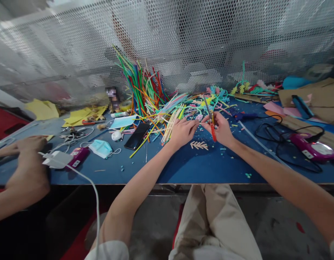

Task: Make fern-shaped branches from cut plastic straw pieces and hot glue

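Scissors with red-orange handles (213, 130) are in my right hand (220, 127), blades pointing up and away. The fingertips of that hand are pinched close to my left hand (184, 131), near a small pale pink piece (199, 117). My left hand is bent over the blue table beside a bundle of cream sticks (171, 124), its fingertips together; what they hold is too small to make out. A beige leaf-shaped piece (199, 145) lies on the table just below both hands. Bits of cut material are scattered around.
Many coloured pipe cleaners (145, 86) stand behind my left hand. Left lie a black phone (136, 136), a blue mask (101, 148) and a white charger (58, 159). Another person's arm (28, 169) rests far left. A glue gun (245, 116) and purple power strip (313, 146) are right.
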Demonstrator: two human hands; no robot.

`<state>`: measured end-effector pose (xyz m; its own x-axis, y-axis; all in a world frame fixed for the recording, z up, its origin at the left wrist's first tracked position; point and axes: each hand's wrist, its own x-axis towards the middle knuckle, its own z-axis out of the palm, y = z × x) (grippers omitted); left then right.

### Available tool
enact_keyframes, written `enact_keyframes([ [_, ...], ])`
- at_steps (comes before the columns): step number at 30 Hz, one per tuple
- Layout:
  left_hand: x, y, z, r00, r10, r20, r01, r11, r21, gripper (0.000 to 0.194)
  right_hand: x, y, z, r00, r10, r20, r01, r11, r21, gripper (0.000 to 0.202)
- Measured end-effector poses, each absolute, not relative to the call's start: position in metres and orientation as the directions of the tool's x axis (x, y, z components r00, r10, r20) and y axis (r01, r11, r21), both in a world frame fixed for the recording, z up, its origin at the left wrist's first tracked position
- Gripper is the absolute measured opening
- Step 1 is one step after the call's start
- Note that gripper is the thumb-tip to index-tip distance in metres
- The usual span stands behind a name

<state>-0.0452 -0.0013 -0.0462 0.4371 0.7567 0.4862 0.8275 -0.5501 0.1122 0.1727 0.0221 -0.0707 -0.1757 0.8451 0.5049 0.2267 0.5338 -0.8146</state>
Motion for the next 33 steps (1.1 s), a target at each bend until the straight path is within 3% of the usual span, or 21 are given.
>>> enact_keyframes([
  [8, -0.045, 0.0, -0.049, 0.443, 0.754, 0.485, 0.831, -0.548, 0.092, 0.046, 0.174, 0.022, -0.073, -0.194, 0.853, 0.485, 0.245, 0.52, -0.818, 0.056],
  [19, -0.048, 0.004, -0.059, 0.483, 0.658, 0.578, 0.782, -0.621, 0.054, 0.042, 0.176, 0.026, -0.073, -0.257, 0.796, 0.548, 0.076, 0.582, -0.81, 0.047],
  [33, -0.05, 0.008, -0.063, 0.504, 0.594, 0.628, 0.759, -0.651, 0.006, 0.038, 0.177, 0.027, -0.083, -0.201, 0.849, 0.489, 0.376, 0.528, -0.761, 0.035],
])
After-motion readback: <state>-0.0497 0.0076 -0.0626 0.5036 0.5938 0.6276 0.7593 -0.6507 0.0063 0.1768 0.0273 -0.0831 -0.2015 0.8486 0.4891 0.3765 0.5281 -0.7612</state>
